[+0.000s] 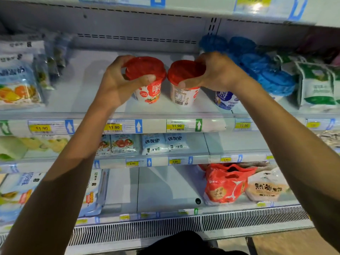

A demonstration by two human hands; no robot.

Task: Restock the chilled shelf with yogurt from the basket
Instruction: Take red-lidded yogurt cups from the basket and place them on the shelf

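Right hand (pixel 215 72) hides part of red lid (pixel 181 70); blue-lidded cups (pixel 272 78) blurred.

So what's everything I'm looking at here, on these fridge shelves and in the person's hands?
Red-lidded yogurt cups: two, white with red lids, side by side mid upper shelf, one in each hand.
Blue-lidded cups: several, blue, right of them on the same shelf.
Green pouches: at least two, green and white, far right.
Fruit-print pouches: a few, pale blue with orange, far left.
Price tags: many, yellow, along shelf edges.
White pouches: two, white, next shelf down.
Red bag: one, red, bottom shelf, right.
Vent grille: one, white, below the shelves.
Left hand: grips the left cup's lid.
Right hand: grips the right cup's lid.
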